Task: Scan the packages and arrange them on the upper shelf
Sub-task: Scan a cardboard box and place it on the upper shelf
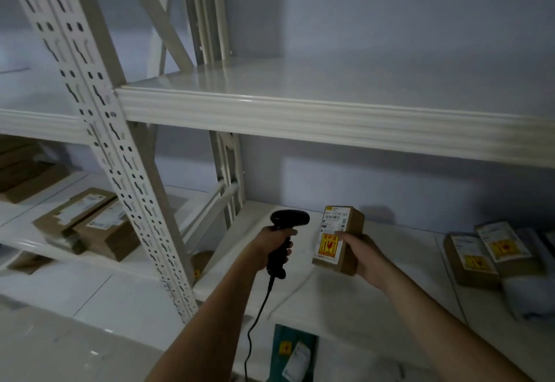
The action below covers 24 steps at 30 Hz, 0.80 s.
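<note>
A box [339,239] (white label, yellow-red sticker, print unreadable) was gripped upright by the right hand [365,257] above the lower shelf [390,291]; a scanner [283,240] was clasped in the left hand [274,246], both arms extended.

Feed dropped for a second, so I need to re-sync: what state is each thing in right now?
Left hand: grips the scanner handle.
Scanner: held upright, head toward the box.
Right hand: holds the box.
Box: lifted, label facing the scanner.
Upper shelf: no packages on the visible part.
</note>
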Available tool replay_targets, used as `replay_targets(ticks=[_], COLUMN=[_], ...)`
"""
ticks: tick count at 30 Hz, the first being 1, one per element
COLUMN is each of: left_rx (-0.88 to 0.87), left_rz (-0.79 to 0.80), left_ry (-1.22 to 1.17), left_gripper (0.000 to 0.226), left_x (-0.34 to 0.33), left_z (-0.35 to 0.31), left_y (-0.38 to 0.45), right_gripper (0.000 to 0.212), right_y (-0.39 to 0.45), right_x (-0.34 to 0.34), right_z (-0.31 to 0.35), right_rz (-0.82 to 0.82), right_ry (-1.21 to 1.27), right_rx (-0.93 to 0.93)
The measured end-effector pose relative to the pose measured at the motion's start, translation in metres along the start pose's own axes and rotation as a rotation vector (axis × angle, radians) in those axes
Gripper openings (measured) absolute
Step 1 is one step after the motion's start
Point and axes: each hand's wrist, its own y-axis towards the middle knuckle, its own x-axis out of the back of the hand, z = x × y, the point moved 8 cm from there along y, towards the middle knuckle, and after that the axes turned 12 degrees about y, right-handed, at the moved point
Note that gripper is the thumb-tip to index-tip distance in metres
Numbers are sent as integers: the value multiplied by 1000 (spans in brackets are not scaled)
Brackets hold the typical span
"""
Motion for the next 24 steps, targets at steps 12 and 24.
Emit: replay_targets(ticks=[12,24], left_rx=[-109,-225], left_rz=[-105,-118], left_ry=[159,229], left_gripper=[19,13], left_x=[-27,-58], left_z=[17,-7], left_y=[-61,-92], right_gripper=[53,54], right_y=[-79,-106], right_x=[8,50], right_z=[-15,-13], right_rz=[-140,-216], right_ry=[-47,-71], right_rx=[64,188])
